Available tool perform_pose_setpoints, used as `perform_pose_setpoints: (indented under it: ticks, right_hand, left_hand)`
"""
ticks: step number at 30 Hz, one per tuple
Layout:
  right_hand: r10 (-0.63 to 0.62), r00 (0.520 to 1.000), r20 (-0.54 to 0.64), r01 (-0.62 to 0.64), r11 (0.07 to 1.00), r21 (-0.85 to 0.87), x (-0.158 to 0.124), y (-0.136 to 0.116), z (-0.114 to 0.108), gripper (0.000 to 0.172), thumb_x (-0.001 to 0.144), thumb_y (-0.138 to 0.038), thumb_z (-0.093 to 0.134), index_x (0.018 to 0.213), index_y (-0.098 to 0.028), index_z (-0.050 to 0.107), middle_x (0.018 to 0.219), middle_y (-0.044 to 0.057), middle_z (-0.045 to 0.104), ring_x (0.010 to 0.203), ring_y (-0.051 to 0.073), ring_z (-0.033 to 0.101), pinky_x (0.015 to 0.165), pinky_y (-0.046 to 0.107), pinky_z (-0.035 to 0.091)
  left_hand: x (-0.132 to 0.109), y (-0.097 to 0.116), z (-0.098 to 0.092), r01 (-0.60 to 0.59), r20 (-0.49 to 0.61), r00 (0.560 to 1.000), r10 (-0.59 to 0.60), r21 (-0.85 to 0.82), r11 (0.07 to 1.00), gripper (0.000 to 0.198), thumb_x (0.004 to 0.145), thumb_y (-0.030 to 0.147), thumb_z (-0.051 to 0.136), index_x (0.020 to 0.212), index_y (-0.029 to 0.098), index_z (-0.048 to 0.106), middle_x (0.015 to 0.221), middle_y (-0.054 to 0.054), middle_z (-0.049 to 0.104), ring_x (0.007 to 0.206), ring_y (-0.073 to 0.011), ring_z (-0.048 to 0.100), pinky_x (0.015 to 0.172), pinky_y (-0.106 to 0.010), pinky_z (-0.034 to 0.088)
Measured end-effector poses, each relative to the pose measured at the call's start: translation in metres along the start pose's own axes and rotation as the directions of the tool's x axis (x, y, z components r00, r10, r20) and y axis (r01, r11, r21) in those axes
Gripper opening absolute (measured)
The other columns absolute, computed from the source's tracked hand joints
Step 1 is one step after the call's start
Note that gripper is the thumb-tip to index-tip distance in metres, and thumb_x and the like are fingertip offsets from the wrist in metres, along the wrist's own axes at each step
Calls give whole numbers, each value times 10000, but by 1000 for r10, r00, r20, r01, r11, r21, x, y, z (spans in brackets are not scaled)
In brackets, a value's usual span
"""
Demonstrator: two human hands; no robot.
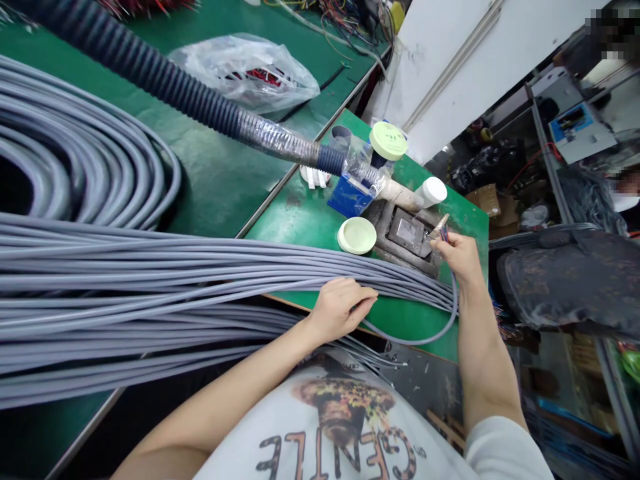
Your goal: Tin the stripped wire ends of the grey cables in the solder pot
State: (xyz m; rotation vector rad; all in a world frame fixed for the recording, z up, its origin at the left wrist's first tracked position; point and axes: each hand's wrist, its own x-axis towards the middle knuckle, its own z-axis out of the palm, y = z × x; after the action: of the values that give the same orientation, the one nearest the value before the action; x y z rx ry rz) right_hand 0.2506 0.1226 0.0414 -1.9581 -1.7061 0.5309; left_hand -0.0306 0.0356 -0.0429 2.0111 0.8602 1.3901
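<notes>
A thick bundle of grey cables (200,287) runs across the green bench top (295,220) from the left. My left hand (343,310) lies curled over the bundle, pressing on it. My right hand (460,260) is shut on a single grey cable (413,340), which loops up from the bundle and ends in coloured wires (443,230). Those wires reach over a dark metal fixture (407,237) with a bright plate. A pale green lid (357,235) sits just left of the fixture, and a white cap (433,192) lies beyond it.
A corrugated dark hose (160,73) with a foil-wrapped end crosses above a blue box (350,195). A large coil of grey cable (75,147) and a plastic bag (245,73) lie on the left bench. Shelving and a co-worker (625,193) stand at right.
</notes>
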Motion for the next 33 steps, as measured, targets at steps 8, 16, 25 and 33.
perform_pose_setpoints:
  ticks: [8,16,25,33]
  right_hand:
    - [142,990,8,-130,881,455,-42,-19,-13,155,655,-239,691,591,-151,581,445,-79,360,401,49,289,414,214,203]
    - [345,917,-201,-123,722,681,-178,21,-65,173,721,-261,691,692,-202,531,438,-93,362,375,60,331,408,210,293]
    - [813,527,-249,-829,556,58,-360,128,-63,292,554,-506,742,661,-243,672,554,52,633,520,260,604,441,345,451]
    - [273,846,459,-520,616,592,-291,43,26,394,827,-503,552,978,-156,665,663,41,664,503,132,592,482,251,464]
  left_hand:
    - [-4,-1,1,35,30,999,-34,-25,999,101,857,192,564,922,192,643,716,-20,678,596,-122,547,623,-273,403]
    - [-5,3,0,57,44,997,-57,-6,998,101,851,220,585,908,185,661,631,-3,626,589,-125,533,622,-268,401]
    - [30,22,32,-114,312,950,24,273,955,219,871,272,541,1043,181,642,987,-103,651,909,-237,544,737,-363,393]
    - [58,30,43,-192,391,920,-5,463,865,142,880,257,518,870,150,613,839,-97,605,833,-242,534,680,-349,388]
